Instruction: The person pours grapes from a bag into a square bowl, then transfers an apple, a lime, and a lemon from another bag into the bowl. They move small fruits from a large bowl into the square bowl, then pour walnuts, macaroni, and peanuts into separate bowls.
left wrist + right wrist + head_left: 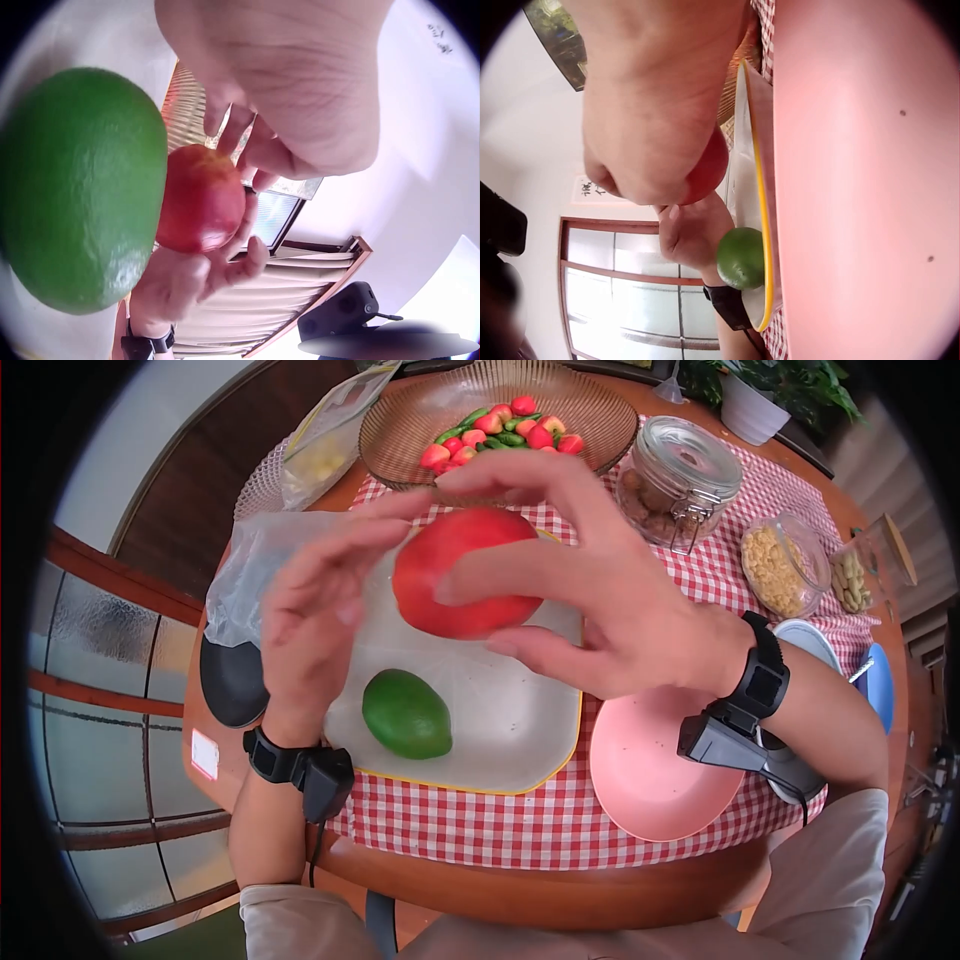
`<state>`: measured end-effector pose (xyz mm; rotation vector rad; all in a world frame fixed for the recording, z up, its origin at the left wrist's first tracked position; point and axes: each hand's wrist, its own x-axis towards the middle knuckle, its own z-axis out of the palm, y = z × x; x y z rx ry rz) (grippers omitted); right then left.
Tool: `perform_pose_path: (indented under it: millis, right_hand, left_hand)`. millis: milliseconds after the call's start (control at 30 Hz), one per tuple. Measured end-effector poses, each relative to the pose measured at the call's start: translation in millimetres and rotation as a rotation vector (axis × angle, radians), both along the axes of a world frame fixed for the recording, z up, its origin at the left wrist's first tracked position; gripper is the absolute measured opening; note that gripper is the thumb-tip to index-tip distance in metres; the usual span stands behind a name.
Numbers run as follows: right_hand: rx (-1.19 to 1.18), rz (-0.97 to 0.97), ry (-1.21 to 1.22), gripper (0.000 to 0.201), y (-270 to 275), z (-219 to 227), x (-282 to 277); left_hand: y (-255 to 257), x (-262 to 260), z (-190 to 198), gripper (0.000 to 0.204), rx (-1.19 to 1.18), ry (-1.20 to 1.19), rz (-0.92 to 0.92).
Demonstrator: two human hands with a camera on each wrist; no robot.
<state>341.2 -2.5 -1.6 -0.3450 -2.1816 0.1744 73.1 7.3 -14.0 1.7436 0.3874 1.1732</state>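
A large smooth red fruit (465, 572) is up over the white tray (500, 735), with my right hand (610, 595) gripping it between curled fingers and thumb. That hand is slightly blurred. On the other side, my left hand (315, 610) is raised with its fingers extended, the fingertips close to the red fruit's left side. A green mango-shaped fruit (407, 714) lies in the tray below my left hand. From the left wrist view the green fruit (82, 191) looms large in front, and the red fruit (201, 199) appears between both hands.
Beyond the tray, an amber ribbed bowl (400, 435) holds small red and green pieces. A clip-lid jar (680, 480) and a jar of yellow bits (785, 565) stand at right. Near my right forearm sits a pink bowl (650, 780). A plastic bag (250, 575) and dark plate (232, 680) lie left.
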Motion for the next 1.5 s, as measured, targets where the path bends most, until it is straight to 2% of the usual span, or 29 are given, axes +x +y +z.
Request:
perform_pose_path:
  millis: [33,100,133,167,200,233,267,300,333,433,500,533,567,600,633,667,733,767,800,833,900,967,1033,1167,1233,1267,1333,1433,1500]
  right_hand:
    - [0.001,0.000,0.001,0.046,0.8,3.2,2.3]
    - [0.113,-0.021,-0.032,0.047,0.8,5.8,6.5]
    - [0.113,-0.017,-0.029,0.047,0.2,2.8,4.3]
    - [-0.017,-0.060,-0.092,0.050,-1.3,-3.0,1.8]
    - [-0.146,-0.103,-0.156,0.053,-3.1,-7.9,0.0]
    - [-0.147,-0.104,-0.156,0.053,-5.0,-11.3,-1.3]
    - [-0.315,-0.132,-0.215,0.057,-7.0,-14.0,-2.3]
    - [-0.482,-0.160,-0.274,0.061,-7.9,-15.0,-2.5]
    - [-0.482,-0.161,-0.274,0.061,-8.3,-13.8,-2.0]
    - [-0.500,-0.161,-0.328,0.062,-8.0,-13.0,-1.3]
    - [-0.246,-0.078,-0.192,0.056,-4.3,-18.6,-1.6]
    - [-0.244,-0.079,-0.192,0.056,-1.9,-13.2,-0.4]
    - [-0.078,-0.035,-0.197,0.053,0.7,-3.9,1.7]
    - [0.087,0.009,-0.201,0.050,2.0,1.1,3.1]
    - [0.086,0.009,-0.202,0.050,2.0,1.2,3.7]
    - [0.138,0.049,-0.204,0.047,2.0,1.1,4.3]
    - [0.189,0.094,-0.204,0.048,1.6,-2.0,1.8]
    - [0.080,0.000,-0.196,0.052,1.0,-7.0,-1.1]
    - [-0.030,-0.095,-0.188,0.056,0.1,-11.0,-2.8]
    - [-0.030,-0.096,-0.188,0.056,-1.3,-12.8,-2.5]
    - [-0.384,-0.225,-0.202,0.060,-3.9,-16.1,-0.8]
    - [-0.294,-0.244,-0.209,0.065,-0.5,-17.8,-1.1]
    - [-0.404,-0.163,-0.274,0.063,-3.2,-13.0,0.1]
    - [-0.485,-0.146,-0.318,0.062,-6.4,-4.1,0.5]
    - [-0.328,-0.082,-0.236,0.061,-4.4,-1.6,2.4]
    - [-0.328,-0.082,-0.237,0.061,-1.9,-1.4,3.2]
    - [-0.056,-0.046,-0.076,0.057,2.9,-0.8,3.4]
    - [-0.092,-0.009,-0.168,0.054,-7.3,6.8,1.4]
    - [-0.099,-0.017,-0.205,0.053,-6.6,1.4,-0.4]
  left_hand:
    - [0.9,0.1,0.6,0.059,0.001,0.001,0.000]
    - [1.5,-1.7,0.8,0.057,-0.129,0.015,0.206]
    - [3.6,-3.0,0.4,0.056,-0.223,0.054,0.166]
    - [1.2,-2.4,1.3,0.056,-0.224,0.055,0.168]
    - [-3.0,1.6,3.5,0.058,-0.246,0.243,0.121]
    - [-6.8,5.5,4.4,0.061,-0.266,0.429,0.071]
    - [-10.7,8.0,3.1,0.061,-0.266,0.429,0.070]
    - [-14.8,10.0,1.3,0.067,-0.187,0.531,0.065]
    - [-16.7,11.1,0.3,0.074,-0.108,0.632,0.061]
    - [-14.9,11.8,0.8,0.080,-0.271,0.538,0.033]
    - [-15.6,14.0,-1.8,0.079,-0.178,0.426,0.081]
    - [-15.6,14.7,-2.8,0.077,-0.089,0.311,0.127]
    - [-13.0,12.7,-2.3,0.077,-0.089,0.310,0.127]
    - [-8.0,8.7,-1.4,0.075,-0.045,0.113,0.172]
    - [-4.0,5.8,-0.8,0.072,-0.001,-0.084,0.216]
    - [-1.4,4.6,-0.4,0.072,-0.002,-0.085,0.216]
    - [0.3,1.9,0.8,0.068,-0.199,0.042,0.220]
    - [-1.1,2.5,1.6,0.068,-0.198,0.043,0.221]
    - [-3.7,5.0,2.0,0.068,-0.227,0.282,0.189]
    - [-6.7,7.9,2.4,0.068,-0.254,0.519,0.153]
    - [-17.4,15.3,4.6,0.068,-0.244,0.558,0.111]
    - [-19.9,17.5,9.1,0.067,-0.232,0.596,0.067]
    - [-18.8,16.2,12.4,0.073,-0.298,0.622,0.049]
    - [-19.3,12.6,5.0,0.079,-0.243,0.570,0.034]
    - [-15.6,7.1,2.6,0.084,0.078,0.589,0.168]
    - [-12.6,9.9,-0.5,0.084,0.078,0.588,0.169]
    - [-6.2,17.8,-6.2,0.078,0.070,-0.003,0.162]
    - [-2.4,6.4,2.3,0.070,-0.069,-0.013,0.055]
    - [-6.7,10.7,1.2,0.067,-0.127,0.105,0.117]
